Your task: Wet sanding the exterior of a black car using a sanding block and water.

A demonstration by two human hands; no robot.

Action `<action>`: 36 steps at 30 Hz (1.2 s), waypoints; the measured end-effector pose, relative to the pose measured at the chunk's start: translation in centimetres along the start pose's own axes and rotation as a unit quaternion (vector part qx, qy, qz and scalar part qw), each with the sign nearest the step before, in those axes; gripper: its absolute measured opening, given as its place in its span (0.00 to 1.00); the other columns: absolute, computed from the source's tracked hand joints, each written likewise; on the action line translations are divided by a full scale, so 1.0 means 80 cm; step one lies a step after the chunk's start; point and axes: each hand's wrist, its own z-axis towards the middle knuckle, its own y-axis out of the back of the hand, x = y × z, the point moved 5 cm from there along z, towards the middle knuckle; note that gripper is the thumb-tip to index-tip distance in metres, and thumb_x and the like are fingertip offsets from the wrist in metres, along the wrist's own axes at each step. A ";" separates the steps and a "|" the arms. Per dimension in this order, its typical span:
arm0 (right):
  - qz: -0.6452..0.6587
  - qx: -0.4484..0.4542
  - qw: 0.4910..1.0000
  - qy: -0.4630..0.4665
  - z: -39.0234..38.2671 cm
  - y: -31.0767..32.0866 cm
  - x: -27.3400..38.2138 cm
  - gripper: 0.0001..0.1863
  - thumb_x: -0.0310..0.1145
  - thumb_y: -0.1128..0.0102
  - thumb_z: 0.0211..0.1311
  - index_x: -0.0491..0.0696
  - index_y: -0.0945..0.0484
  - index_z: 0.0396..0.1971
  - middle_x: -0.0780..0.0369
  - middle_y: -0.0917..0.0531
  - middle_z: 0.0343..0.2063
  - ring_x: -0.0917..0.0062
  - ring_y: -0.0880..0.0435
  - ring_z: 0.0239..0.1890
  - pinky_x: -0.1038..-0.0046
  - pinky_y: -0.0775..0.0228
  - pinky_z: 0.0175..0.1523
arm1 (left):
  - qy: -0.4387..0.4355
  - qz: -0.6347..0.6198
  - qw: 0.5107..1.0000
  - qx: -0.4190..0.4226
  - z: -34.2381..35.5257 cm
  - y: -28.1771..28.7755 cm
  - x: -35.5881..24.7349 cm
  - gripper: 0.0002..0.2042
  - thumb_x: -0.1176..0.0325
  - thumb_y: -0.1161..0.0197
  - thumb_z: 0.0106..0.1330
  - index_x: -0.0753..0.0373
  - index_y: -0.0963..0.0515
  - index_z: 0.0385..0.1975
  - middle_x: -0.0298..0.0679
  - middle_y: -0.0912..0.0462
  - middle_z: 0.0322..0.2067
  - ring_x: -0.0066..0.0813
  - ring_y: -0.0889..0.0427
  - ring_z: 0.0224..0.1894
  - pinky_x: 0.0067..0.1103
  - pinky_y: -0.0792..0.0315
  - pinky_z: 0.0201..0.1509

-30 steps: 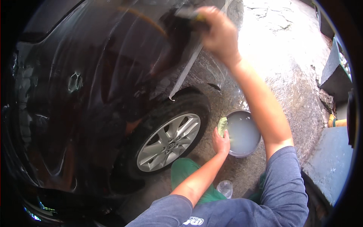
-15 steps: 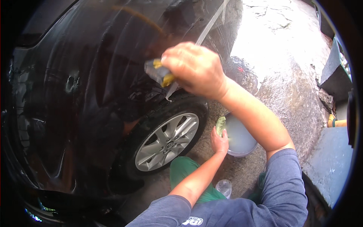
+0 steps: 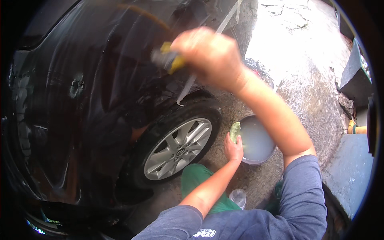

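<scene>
Over the dark car body panel (image 3: 120, 72), my right hand (image 3: 210, 58) grips a yellow block with a grey sheet around it, which looks like a sanding block (image 3: 177, 64). Motion blurs both, and I cannot tell whether the block touches the paint. A pale strip of tape (image 3: 187, 87) runs along the panel just past that hand. Lower down, my left hand (image 3: 233, 149) holds a pale green sponge (image 3: 235, 131) upright in its fingers, beside the rim of a round bucket (image 3: 256, 163) of cloudy water.
A tyre with a silver wheel rim (image 3: 179, 151) stands in front of me. By my green-clad knee (image 3: 194, 176) is a clear plastic container (image 3: 238, 197). Rough concrete ground (image 3: 308, 96) stretches to the right, toward a bluish slab (image 3: 346, 172).
My right hand has moved up and slightly right over the panel with the sanding block. The left hand keeps the sponge by the bucket, almost still.
</scene>
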 end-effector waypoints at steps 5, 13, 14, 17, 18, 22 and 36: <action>-0.047 -0.080 0.977 -0.191 0.014 0.041 -0.098 0.09 0.30 0.36 0.66 0.47 0.22 0.43 0.55 0.15 0.34 0.56 0.15 0.38 0.61 0.23 0.42 | 0.009 -0.022 1.000 0.021 -0.007 -0.011 -0.003 0.32 0.52 0.37 0.68 0.65 0.33 0.66 0.55 0.27 0.62 0.54 0.28 0.64 0.40 0.33 0.67; 0.039 -0.006 0.998 0.055 0.033 -0.001 0.011 0.13 0.27 0.33 0.52 0.50 0.17 0.39 0.65 0.13 0.36 0.69 0.11 0.37 0.71 0.16 0.42 | 0.005 0.007 1.000 -0.006 0.002 0.001 0.000 0.31 0.50 0.39 0.68 0.66 0.31 0.64 0.55 0.25 0.60 0.53 0.25 0.62 0.40 0.30 0.65; 0.022 -0.016 0.999 0.025 0.039 0.010 -0.025 0.15 0.26 0.32 0.50 0.51 0.16 0.40 0.64 0.12 0.36 0.68 0.11 0.37 0.70 0.17 0.42 | 0.007 0.004 1.000 -0.007 0.002 0.000 -0.004 0.31 0.50 0.39 0.68 0.66 0.31 0.64 0.55 0.25 0.60 0.53 0.25 0.62 0.40 0.30 0.65; -0.043 -0.039 0.981 -0.184 0.053 0.043 -0.084 0.08 0.31 0.37 0.66 0.46 0.21 0.42 0.55 0.15 0.34 0.56 0.15 0.38 0.61 0.23 0.42 | 0.000 -0.005 1.000 0.003 -0.005 -0.003 -0.013 0.31 0.51 0.39 0.68 0.65 0.31 0.64 0.54 0.24 0.59 0.53 0.25 0.62 0.40 0.30 0.64; -0.043 -0.043 0.973 -0.221 0.052 0.042 -0.080 0.08 0.31 0.37 0.66 0.46 0.21 0.42 0.55 0.15 0.34 0.56 0.15 0.38 0.61 0.23 0.43 | 0.003 -0.007 1.000 0.000 -0.005 -0.004 -0.012 0.31 0.51 0.39 0.68 0.65 0.31 0.64 0.54 0.24 0.59 0.53 0.25 0.62 0.40 0.30 0.64; -0.006 -0.018 1.000 -0.022 0.048 -0.014 0.063 0.15 0.30 0.31 0.46 0.53 0.16 0.38 0.67 0.14 0.32 0.70 0.13 0.33 0.70 0.19 0.34 | 0.019 0.012 1.000 0.018 0.000 0.004 -0.011 0.30 0.51 0.38 0.68 0.65 0.31 0.64 0.54 0.23 0.58 0.53 0.24 0.61 0.40 0.29 0.63; 0.042 0.069 0.996 0.021 0.073 -0.030 0.144 0.12 0.34 0.32 0.47 0.55 0.18 0.36 0.69 0.16 0.31 0.79 0.16 0.32 0.77 0.23 0.31 | -0.031 -0.024 0.998 0.044 0.007 0.000 0.014 0.29 0.52 0.37 0.67 0.62 0.30 0.63 0.55 0.23 0.57 0.54 0.23 0.60 0.41 0.28 0.62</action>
